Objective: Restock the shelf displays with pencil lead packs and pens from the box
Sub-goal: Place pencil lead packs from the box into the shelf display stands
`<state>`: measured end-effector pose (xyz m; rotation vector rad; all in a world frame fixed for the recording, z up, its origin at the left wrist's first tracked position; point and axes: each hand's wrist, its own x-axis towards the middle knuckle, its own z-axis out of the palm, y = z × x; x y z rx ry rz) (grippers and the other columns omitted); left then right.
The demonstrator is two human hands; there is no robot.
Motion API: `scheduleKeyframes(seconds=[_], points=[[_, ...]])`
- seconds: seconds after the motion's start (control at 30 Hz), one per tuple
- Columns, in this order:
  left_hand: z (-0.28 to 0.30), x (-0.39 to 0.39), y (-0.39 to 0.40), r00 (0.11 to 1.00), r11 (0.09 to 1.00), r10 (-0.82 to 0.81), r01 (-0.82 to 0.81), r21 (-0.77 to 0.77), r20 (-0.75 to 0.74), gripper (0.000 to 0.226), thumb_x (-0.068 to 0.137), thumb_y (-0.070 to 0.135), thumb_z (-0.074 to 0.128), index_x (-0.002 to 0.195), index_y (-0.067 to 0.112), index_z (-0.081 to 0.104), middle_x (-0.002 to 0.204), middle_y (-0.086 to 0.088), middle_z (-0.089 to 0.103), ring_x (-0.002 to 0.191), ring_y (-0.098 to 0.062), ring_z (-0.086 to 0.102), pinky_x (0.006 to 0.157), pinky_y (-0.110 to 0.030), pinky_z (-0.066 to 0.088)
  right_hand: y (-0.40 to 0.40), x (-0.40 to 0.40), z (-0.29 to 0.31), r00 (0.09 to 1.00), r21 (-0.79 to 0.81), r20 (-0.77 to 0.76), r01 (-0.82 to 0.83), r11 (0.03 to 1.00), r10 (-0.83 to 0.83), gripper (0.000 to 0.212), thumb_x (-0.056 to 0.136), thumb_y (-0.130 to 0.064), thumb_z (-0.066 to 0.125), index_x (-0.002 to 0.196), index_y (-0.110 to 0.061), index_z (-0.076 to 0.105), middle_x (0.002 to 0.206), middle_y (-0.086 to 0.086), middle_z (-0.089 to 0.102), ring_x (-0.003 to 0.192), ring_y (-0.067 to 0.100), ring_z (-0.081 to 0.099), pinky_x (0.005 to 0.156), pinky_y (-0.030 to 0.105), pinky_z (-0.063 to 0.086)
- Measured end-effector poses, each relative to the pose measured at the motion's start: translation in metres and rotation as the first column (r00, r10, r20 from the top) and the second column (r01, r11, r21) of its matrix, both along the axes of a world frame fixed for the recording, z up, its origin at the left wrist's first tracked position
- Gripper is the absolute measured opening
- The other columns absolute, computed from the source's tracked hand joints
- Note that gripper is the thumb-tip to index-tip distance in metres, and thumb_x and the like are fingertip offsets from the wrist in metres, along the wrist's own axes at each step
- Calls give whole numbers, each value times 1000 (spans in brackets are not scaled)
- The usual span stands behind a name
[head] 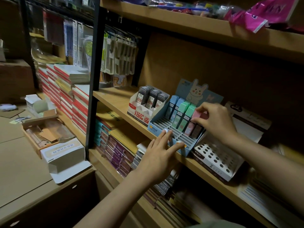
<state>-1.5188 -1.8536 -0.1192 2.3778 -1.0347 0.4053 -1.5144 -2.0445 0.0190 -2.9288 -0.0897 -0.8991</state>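
The right hand [213, 119] pinches a pink lead pack [198, 114] upright over the right-hand slots of the blue display tray [166, 127] at the shelf's front edge, while the left hand [160, 155], fingers straight, steadies the tray's front.

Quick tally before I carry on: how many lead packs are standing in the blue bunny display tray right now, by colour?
Blue packs: 2
Green packs: 2
Pink pack: 1, its top pinched by the right hand
Dark red pack: 1
Total: 6
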Motion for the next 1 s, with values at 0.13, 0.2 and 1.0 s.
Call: scheduleKeyframes(seconds=[0.13,0.2,1.0], points=[[-1,2,1,1000,1000,-9,9,28,-16,70,94,37,55,148,49,12,161,2,-15,146,-21,-20,115,-45,-1,-1,4,-11,995,-25,95,34,999,-32,31,73,-26,83,97,-12,70,103,4,59,101,23,52,81,35,43],[-1,2,0,1000,998,0,2,59,-22,76,93,34,59,148,47,9,161,2,-19,145,-21,-23,115,-44,-1,1,6,-12,994,-17,91,63,998,-61,31,73,-29,82,98,-13,70,106,4,56,104,23,50,84,37,46],[-164,-142,152,307,869,325,-470,155,-895,7,90,15,67,84,12,64,77,-1,64,67,-9,60,60,-21,49,125,-130,-229,702,283,-381,-531,799,602,12,83,-10,69,92,-18,70,90,-8,63,81,4,58,73,15,48]])
